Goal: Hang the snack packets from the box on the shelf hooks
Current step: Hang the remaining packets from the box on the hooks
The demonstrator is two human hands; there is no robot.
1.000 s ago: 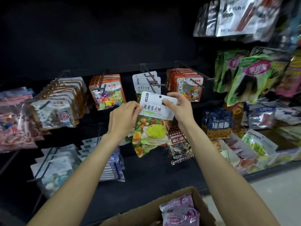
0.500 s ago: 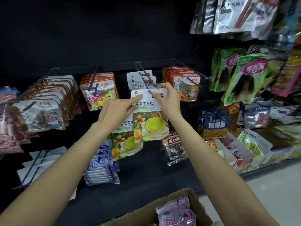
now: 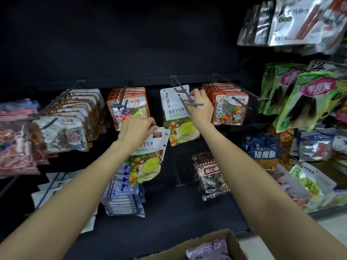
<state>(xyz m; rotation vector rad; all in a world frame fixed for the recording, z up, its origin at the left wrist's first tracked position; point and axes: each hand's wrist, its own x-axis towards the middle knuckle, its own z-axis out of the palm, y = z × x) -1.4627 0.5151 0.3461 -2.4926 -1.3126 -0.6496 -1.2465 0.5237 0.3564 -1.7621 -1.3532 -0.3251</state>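
Head | left hand (image 3: 138, 129) grips packet (image 3: 147, 156) top | right hand (image 3: 200, 107) on hook (image 3: 185, 99)

Shop aisle, snack packets (image 3: 229, 107) on shelf hooks (image 3: 242, 91), dark display backing

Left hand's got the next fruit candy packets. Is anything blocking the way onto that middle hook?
Yes: the right hand is at the hook, its fingers on the packet already hanging there, across the hook's free end. The packets that the left hand holds sit lower left of it; nothing else visibly intervenes.
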